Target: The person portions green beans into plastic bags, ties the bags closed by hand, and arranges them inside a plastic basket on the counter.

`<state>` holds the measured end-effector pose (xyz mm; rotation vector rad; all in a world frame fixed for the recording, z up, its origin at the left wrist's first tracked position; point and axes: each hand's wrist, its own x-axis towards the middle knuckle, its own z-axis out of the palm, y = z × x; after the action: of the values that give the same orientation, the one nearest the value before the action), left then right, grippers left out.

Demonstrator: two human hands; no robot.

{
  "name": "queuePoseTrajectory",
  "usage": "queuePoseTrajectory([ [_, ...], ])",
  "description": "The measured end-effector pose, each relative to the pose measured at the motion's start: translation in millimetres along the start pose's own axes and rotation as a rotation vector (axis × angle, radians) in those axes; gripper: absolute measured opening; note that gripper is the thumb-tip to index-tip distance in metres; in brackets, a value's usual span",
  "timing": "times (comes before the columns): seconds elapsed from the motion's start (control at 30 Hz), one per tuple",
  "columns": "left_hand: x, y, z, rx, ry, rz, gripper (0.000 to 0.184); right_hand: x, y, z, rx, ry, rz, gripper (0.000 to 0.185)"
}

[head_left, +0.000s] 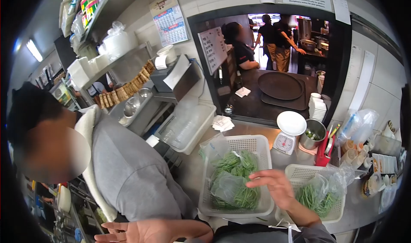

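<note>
My right hand (pixel 276 187) hovers over the right part of a white plastic basket (pixel 205 206), its fingers stretched out and nothing in them. Inside that basket lie long green vegetables (pixel 244 159), with a clear plastic bag (pixel 227 188) over part of them. At the bottom edge, my left hand (pixel 139 232) reaches to the left with its fingers apart and holds nothing; it is close to a co-worker in grey. To the right, a smaller white basket (pixel 295 170) has more of the green vegetables (pixel 314 200) and clear plastic over them.
The co-worker's grey shirt (pixel 132 161) fills the left side. Behind the baskets are a dial scale (pixel 284 142), a metal pot (pixel 314 131) and a red holder (pixel 324 155). Brown trays (pixel 280 87) lie in the pass window. A white bin (pixel 188 144) stands left of the larger basket.
</note>
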<state>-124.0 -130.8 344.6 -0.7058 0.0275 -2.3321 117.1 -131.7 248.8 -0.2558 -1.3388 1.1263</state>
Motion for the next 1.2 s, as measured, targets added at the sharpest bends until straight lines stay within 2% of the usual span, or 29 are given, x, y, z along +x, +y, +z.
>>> queuePoseTrajectory([
  [0.1,-35,-22,10,-0.140,0.005,-0.074,0.042,24,-58,36,0.132,-0.181,-0.296,0.045],
  [0.13,-51,-34,17,-0.195,0.004,-0.096,0.039,30,-64,47,0.189,-0.215,-0.378,0.039],
  [0.2,-79,-64,37,-0.393,-0.242,-0.208,0.028,41,-81,63,0.240,-0.317,-0.452,0.023],
  [0.23,-94,-85,50,-0.241,-0.333,-0.247,0.027,45,-84,66,0.231,-0.380,-0.446,0.015],
  [0.3,-122,-112,94,0.032,-0.505,-0.289,0.026,51,-64,90,0.354,-0.210,-0.626,0.016],
  [0.33,-133,-136,102,0.285,-0.702,-0.190,0.027,48,-60,92,0.373,-0.166,-0.641,0.017],
  [0.37,-155,-162,116,0.186,-0.712,-0.301,0.029,45,-57,93,0.391,-0.121,-0.656,0.017],
  [0.4,-176,-193,123,0.289,-0.806,-0.325,0.033,43,-53,95,0.408,-0.076,-0.671,0.017],
  [0.43,-203,-229,128,0.366,-0.801,-0.328,0.038,44,-46,95,0.402,-0.055,-0.713,0.017],
  [0.5,-269,-317,125,0.539,-0.823,-0.534,0.048,47,-47,91,0.358,-0.038,-0.687,0.017],
  [0.57,-310,-374,116,0.781,-1.000,-0.619,0.051,51,-65,79,0.283,-0.039,-0.560,0.017],
  [0.63,-326,-416,99,0.971,-1.187,-0.706,0.054,56,-56,52,0.191,-0.073,-0.599,0.024],
  [0.7,-328,-451,92,1.047,-1.286,-0.809,0.056,58,-40,31,0.121,0.031,-0.547,0.032],
  [0.8,-310,-469,77,1.007,-1.433,-0.901,0.061,36,16,-17,-0.278,0.374,-0.288,0.037],
  [0.87,-320,-527,53,0.783,-1.468,-0.920,0.070,11,54,-38,-0.533,0.438,0.065,0.042],
  [0.9,-316,-542,50,0.752,-1.478,-0.830,0.076,-3,69,-48,-0.780,0.410,0.169,0.043],
  [0.93,-294,-503,58,0.617,-1.257,-0.951,0.076,-18,81,-57,-1.028,0.380,0.276,0.045],
  [1.0,-299,-530,48,0.691,-1.040,-0.676,0.075,-52,108,-65,-1.459,0.307,0.468,0.048],
  [1.07,-293,-508,54,0.775,-1.080,-0.506,0.074,-81,130,-66,-1.827,0.218,0.641,0.052],
  [1.1,-289,-493,58,0.813,-1.102,-0.419,0.074,-85,133,-65,-1.866,0.164,0.658,0.052],
  [1.2,-299,-472,67,0.527,-0.969,-0.515,0.076,-93,135,-66,-1.919,0.068,0.684,0.052],
])
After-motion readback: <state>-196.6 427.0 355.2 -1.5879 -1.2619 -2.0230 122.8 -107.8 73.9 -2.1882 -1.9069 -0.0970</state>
